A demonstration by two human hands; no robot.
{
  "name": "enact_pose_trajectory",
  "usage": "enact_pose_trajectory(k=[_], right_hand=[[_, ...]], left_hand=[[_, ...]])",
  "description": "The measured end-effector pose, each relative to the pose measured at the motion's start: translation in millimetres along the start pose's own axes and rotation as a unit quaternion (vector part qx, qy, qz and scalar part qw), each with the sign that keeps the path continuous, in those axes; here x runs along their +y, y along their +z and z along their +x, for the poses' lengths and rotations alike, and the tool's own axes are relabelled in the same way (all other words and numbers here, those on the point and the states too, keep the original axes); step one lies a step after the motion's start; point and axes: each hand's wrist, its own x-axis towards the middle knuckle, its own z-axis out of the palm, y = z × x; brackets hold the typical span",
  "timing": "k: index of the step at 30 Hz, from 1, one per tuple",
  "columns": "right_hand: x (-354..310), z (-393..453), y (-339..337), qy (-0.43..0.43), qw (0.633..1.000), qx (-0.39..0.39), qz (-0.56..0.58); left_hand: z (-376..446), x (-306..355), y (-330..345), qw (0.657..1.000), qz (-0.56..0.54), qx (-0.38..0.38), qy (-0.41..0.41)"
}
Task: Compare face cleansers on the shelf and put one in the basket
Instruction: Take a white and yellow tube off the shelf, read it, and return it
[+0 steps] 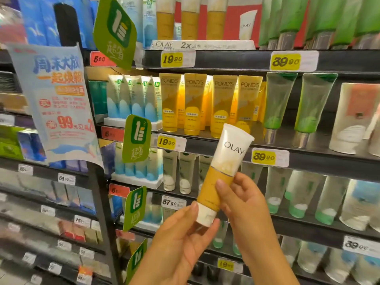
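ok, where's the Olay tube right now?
Head view, centre-right: the Olay tube is held by both hands, tilted, before the Pond's tubes.

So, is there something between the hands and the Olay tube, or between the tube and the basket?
Nothing is between them: the left hand pinches the Olay tube at its cap, the right hand holds its body. The basket is out of view.

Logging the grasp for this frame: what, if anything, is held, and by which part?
An Olay cleanser tube. The left hand pinches its white cap end; the right hand grips the orange lower body.
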Motion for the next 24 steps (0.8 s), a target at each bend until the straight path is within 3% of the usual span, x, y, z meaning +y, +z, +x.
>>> enact_pose_trajectory(k=[9, 24], right_hand=[[29.9, -28.7, 43.3, 0.009, 0.996, 0.069, 0.062], [36.5, -93.3, 63.8, -0.021, 0.995, 0.062, 0.08]], left_hand=[[-29.5, 29.8, -36.7, 0.997, -0.033, 0.003, -0.065], [-70.0, 30.6, -69.9, 0.984, -0.083, -0.022, -0.153]])
